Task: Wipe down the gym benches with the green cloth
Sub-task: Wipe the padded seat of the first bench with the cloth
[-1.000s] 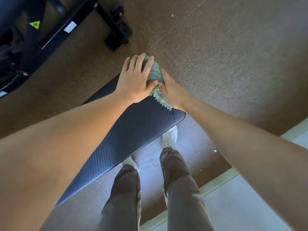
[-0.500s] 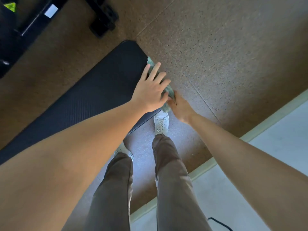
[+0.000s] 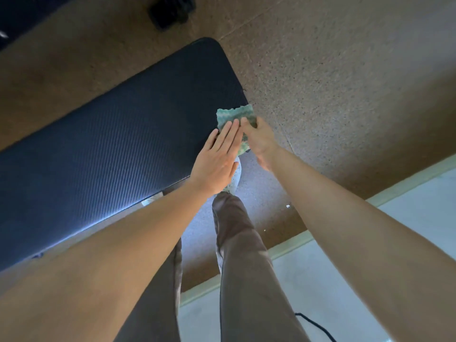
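Gym bench (image 3: 118, 149): one, black padded top with fine ribbed texture, running from the near left to a rounded far end at centre; a pale label strip shows on its near side edge. Green cloth (image 3: 234, 117): one, folded, wavy-edged, lying at the bench's right edge and hanging partly past it over the floor. Left hand (image 3: 217, 159): flat and open, fingers straight and together, fingertips resting on the near part of the cloth at the bench edge. Right hand (image 3: 261, 141): just to the right of the left, fingers curled over the cloth's right side and pinching it, thumb on top. Both forearms bare, reaching in from the near corners. Floor (image 3: 333, 82): brown speckled rubber, seam lines visible, with a few small white flecks to the right of the legs. Pale floor section (image 3: 370, 280): near right, bordered by a light strip. Legs in grey-brown trousers (image 3: 241, 255), standing just beside the bench. White shoe (image 3: 235, 178): one visible, partly under the left hand. Black cable (image 3: 313, 324): near right, on the pale floor. Dark equipment foot (image 3: 170, 11): far, blurred, detail not discernible.
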